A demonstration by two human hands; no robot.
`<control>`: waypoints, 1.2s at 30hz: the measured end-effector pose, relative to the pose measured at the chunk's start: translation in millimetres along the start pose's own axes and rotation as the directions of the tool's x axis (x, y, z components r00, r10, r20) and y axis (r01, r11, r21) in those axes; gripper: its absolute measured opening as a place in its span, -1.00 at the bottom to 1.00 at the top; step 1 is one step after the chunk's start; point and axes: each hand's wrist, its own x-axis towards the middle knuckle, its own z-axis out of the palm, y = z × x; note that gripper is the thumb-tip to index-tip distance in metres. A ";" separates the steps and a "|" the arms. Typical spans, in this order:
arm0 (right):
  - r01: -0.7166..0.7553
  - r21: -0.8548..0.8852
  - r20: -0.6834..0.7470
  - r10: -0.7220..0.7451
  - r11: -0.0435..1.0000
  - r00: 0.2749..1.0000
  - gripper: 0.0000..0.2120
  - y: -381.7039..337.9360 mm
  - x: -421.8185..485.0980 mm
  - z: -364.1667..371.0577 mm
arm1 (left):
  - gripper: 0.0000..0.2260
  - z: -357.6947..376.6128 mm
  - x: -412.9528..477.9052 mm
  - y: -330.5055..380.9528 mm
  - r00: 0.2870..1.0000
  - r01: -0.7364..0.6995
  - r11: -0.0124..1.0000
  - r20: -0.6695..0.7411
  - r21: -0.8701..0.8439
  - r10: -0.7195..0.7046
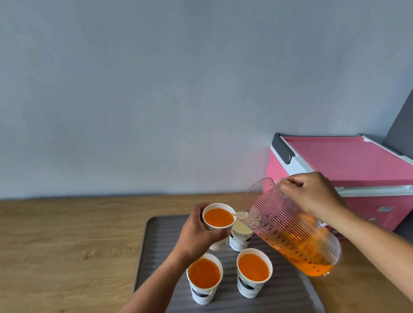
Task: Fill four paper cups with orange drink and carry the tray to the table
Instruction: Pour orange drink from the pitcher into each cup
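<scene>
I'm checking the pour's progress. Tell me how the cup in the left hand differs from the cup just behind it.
The held cup is full of orange drink; the cup behind it shows only a pale, empty inside. The held cup is gripped by the left hand at the pitcher's spout; the empty cup stands on the tray. Both are white printed paper cups.
</scene>
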 end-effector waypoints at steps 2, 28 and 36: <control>0.012 0.049 -0.014 -0.012 0.999 1.000 -0.61 3.1 -1.1 0.6 | -0.36 -2.0 1.6 0.3 1.000 0.001 1.000 -0.006 0.001 -0.001; 0.033 0.222 -0.160 0.003 0.975 0.987 -0.68 17.6 -7.9 -5.7 | -0.33 -19.3 -2.5 -67.7 0.987 0.163 0.983 -0.018 0.081 -0.162; 0.001 0.218 -0.166 0.036 0.976 0.986 -0.70 17.3 -12.9 -10.8 | -0.07 -26.5 0.4 -62.4 0.982 0.172 0.983 0.069 0.064 -0.177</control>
